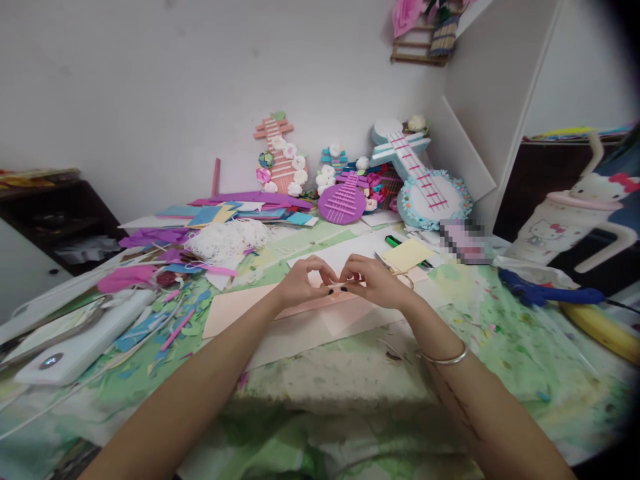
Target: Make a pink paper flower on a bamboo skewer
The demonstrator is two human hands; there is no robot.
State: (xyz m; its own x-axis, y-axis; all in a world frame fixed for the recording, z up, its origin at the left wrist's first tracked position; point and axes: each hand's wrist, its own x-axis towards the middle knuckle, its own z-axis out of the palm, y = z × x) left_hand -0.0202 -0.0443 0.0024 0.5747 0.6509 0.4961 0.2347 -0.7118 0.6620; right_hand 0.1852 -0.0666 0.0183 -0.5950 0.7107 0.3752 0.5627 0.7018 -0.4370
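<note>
My left hand [305, 283] and my right hand [373, 280] meet at the middle of the table, thumbs and fingers curled in a pinch. Between the fingertips is a small peach-coloured paper piece [337, 292], partly covered by the fingers. Beneath them lies a peach sheet [235, 309] on top of white paper [295, 345]. Just beyond my right hand are scissors [400, 272], partly hidden, and a pale yellow paper [409, 253]. A green marker [392, 241] rests close by.
Lute-shaped crafts, one purple [343, 203] and one light blue [434, 200], stand along the wall. White string [227, 240], paper scraps and a white device [90, 337] lie left. A blue glue gun [545, 290], banana [600, 328] and tumbler [555, 223] are right.
</note>
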